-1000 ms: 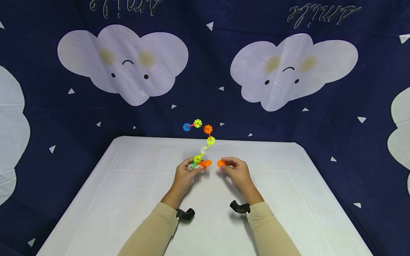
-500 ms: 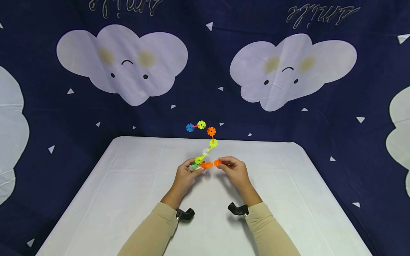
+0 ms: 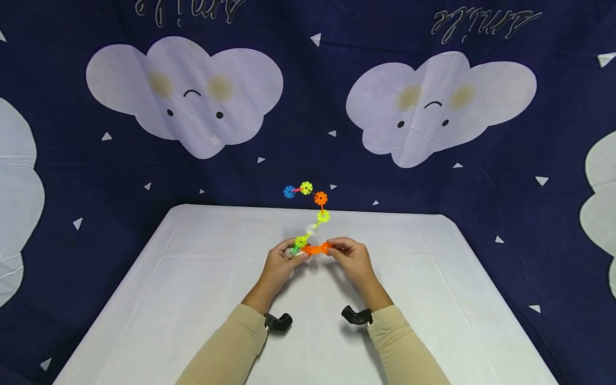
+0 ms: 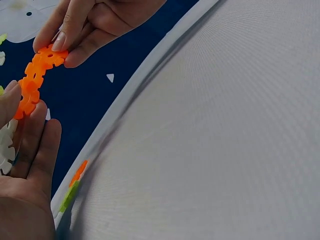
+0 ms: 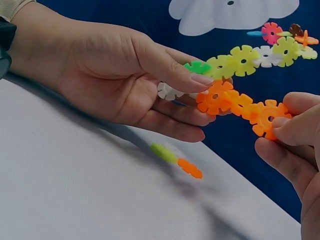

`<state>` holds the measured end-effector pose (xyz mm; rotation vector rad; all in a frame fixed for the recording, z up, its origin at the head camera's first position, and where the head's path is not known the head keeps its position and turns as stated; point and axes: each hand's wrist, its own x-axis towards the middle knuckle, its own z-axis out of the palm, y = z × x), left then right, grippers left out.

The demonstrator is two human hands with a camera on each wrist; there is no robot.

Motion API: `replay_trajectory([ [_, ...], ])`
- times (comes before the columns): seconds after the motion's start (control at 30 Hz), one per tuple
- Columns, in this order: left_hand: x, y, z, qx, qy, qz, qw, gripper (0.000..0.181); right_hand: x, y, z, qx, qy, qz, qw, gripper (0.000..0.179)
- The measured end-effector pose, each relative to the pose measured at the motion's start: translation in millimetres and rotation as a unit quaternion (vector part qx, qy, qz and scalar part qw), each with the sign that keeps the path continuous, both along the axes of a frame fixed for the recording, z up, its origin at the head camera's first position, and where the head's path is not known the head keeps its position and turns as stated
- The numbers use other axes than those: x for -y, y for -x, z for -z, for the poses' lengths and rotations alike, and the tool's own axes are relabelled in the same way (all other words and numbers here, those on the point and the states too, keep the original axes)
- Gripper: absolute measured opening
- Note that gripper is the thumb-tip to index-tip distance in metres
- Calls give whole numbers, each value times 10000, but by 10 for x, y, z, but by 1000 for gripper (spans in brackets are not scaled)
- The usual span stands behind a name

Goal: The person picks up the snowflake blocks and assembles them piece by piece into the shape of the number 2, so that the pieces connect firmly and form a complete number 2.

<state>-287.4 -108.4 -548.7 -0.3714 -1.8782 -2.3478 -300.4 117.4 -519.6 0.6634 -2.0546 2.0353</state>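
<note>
My left hand (image 3: 277, 264) pinches a chain of interlocking plastic snowflake discs (image 3: 323, 216) near its lower end, thumb on an orange disc (image 5: 215, 97). From there the chain rises and bends left to a blue disc (image 3: 289, 192), with yellow-green, white, orange and pink discs between. A whitish disc (image 5: 167, 91) shows beside the left palm. Between thumb and fingers, my right hand (image 3: 355, 262) pinches an orange disc (image 5: 268, 120). Its edge meets the middle orange disc (image 5: 241, 105), so the orange discs form one row between the hands.
A yellow-green disc (image 5: 164, 152) joined to an orange disc (image 5: 190, 168) lies on the white table (image 3: 168, 321) below the hands. Behind the table hangs a dark blue cloth (image 3: 308, 107) with clouds and small triangles. Each wrist carries a black camera mount (image 3: 279, 322).
My right hand has moved left with its orange disc, closing the gap to the chain's orange end. The chain's upper part has shifted slightly right. The left hand has hardly moved.
</note>
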Motion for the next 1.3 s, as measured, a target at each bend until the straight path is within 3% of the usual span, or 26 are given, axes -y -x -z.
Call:
replay_trajectory([
  [0.4, 2, -18, -11, 170, -29, 120, 9998, 45, 44, -5, 40, 89, -28, 137, 9999, 21],
  [0.67, 7, -53, -37, 355, 214, 82, 9991, 44, 101, -196, -183, 209, 6, 248, 9995, 20],
  [0.87, -2, -60, -45, 370, 315, 117, 9987, 45, 117, -225, -224, 150, -25, 390, 9991, 18],
  [1.3, -43, -41, -35, 226, 409, -202, 9987, 46, 124, -231, -197, 11, -111, 429, 9990, 20],
])
